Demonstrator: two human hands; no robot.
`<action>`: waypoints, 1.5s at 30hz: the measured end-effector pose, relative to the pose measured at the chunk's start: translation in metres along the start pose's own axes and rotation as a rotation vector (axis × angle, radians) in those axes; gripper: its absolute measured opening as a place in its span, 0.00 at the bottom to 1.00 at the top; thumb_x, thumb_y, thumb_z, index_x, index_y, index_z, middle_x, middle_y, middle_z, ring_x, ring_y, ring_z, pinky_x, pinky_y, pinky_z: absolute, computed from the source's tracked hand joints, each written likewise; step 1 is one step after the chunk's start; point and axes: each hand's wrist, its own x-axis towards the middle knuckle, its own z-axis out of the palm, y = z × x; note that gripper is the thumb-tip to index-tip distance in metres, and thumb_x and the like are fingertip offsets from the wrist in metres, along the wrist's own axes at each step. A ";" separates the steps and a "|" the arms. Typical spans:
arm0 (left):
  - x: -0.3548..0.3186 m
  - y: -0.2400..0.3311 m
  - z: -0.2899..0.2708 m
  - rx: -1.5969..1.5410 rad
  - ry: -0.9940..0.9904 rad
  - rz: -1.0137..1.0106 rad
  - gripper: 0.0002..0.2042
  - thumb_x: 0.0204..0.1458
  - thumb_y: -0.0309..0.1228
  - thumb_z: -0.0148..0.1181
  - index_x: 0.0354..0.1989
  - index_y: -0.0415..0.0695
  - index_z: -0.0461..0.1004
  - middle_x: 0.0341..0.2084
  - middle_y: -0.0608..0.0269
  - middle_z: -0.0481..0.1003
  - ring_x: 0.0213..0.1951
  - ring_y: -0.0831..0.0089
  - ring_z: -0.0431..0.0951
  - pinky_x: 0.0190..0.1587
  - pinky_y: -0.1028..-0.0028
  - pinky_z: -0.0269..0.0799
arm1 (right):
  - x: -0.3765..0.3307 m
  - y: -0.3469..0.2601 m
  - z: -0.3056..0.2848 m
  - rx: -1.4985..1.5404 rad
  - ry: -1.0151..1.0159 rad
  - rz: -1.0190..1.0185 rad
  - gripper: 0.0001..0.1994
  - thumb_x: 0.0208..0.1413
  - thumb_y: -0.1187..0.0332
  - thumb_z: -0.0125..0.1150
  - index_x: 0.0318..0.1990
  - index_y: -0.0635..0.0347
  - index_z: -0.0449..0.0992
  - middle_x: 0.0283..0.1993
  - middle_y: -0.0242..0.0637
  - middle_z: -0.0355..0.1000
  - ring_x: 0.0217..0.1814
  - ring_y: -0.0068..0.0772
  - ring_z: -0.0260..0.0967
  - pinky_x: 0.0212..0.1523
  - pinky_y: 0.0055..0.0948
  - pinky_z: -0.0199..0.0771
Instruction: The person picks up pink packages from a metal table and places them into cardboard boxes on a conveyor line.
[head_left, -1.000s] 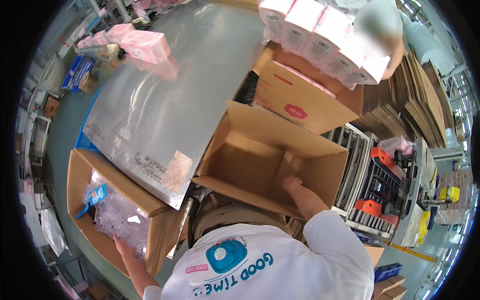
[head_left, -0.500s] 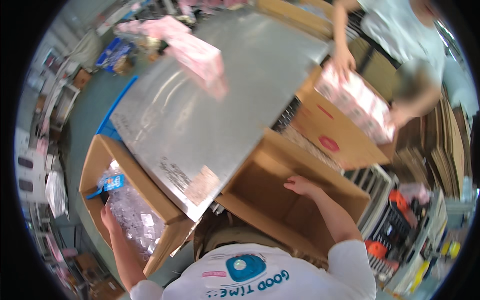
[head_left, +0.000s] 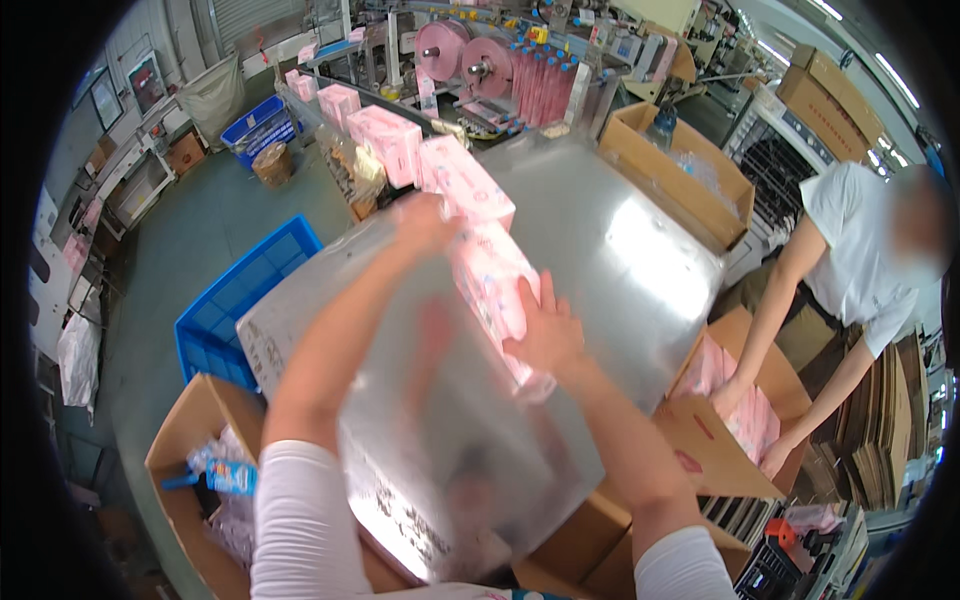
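Observation:
A row of pink-and-white wrapped packs, which look like tissue packs, runs onto the metal table [head_left: 640, 310]. My left hand [head_left: 430, 225] is at the left side of the row, near where the front pack [head_left: 490, 275] meets the pack behind it [head_left: 465, 180]. Its fingers are blurred and partly hidden. My right hand [head_left: 548, 325] lies against the right side of the front pack, fingers spread. Farther back, another pink pack [head_left: 385, 140] follows in the row.
At right a co-worker's hands reach into a cardboard box [head_left: 720, 440] of pink packs. An open carton [head_left: 590, 540] sits below my right arm. At left are a blue crate [head_left: 245, 290] and a carton with clear plastic [head_left: 195, 510]. Pink film rolls [head_left: 443, 50] stand behind.
Both my hands have moved from the cartons up to the pack row over the table. My view has tilted up. The co-worker's packs now sit down inside their box.

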 end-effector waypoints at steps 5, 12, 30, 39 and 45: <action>0.068 0.043 0.055 0.192 -0.169 0.041 0.29 0.48 0.56 0.52 0.54 0.52 0.68 0.60 0.53 0.57 0.64 0.55 0.51 0.55 0.35 0.47 | -0.035 -0.001 -0.015 0.077 -0.222 0.113 0.47 0.35 0.57 0.65 0.66 0.49 0.46 0.62 0.52 0.51 0.55 0.59 0.61 0.51 0.46 0.68; 0.002 0.052 0.042 0.293 -0.320 0.446 0.28 0.46 0.57 0.53 0.49 0.49 0.71 0.50 0.58 0.66 0.61 0.57 0.55 0.54 0.31 0.45 | -0.026 0.069 -0.031 0.160 -0.192 0.487 0.50 0.36 0.53 0.66 0.67 0.54 0.43 0.61 0.53 0.50 0.52 0.54 0.66 0.48 0.43 0.69; -0.157 0.019 -0.027 0.180 -0.120 0.425 0.28 0.40 0.57 0.60 0.41 0.45 0.72 0.54 0.56 0.62 0.59 0.51 0.56 0.43 0.45 0.63 | 0.011 0.010 0.003 0.195 -0.284 0.278 0.50 0.40 0.49 0.63 0.68 0.51 0.39 0.53 0.56 0.57 0.46 0.58 0.68 0.44 0.46 0.71; -0.351 -0.047 -0.172 0.272 -0.166 -0.218 0.24 0.38 0.52 0.63 0.37 0.45 0.76 0.58 0.57 0.61 0.52 0.50 0.61 0.50 0.46 0.55 | 0.052 -0.105 -0.013 0.681 -0.402 -0.503 0.37 0.44 0.55 0.60 0.62 0.59 0.57 0.51 0.55 0.64 0.56 0.55 0.61 0.56 0.44 0.62; -0.341 -0.048 -0.157 0.311 -0.105 -0.138 0.26 0.37 0.54 0.63 0.37 0.45 0.75 0.58 0.57 0.61 0.54 0.48 0.60 0.48 0.43 0.53 | 0.240 -0.033 0.030 0.046 -0.005 0.081 0.47 0.37 0.50 0.62 0.66 0.53 0.46 0.54 0.58 0.62 0.59 0.52 0.59 0.57 0.43 0.61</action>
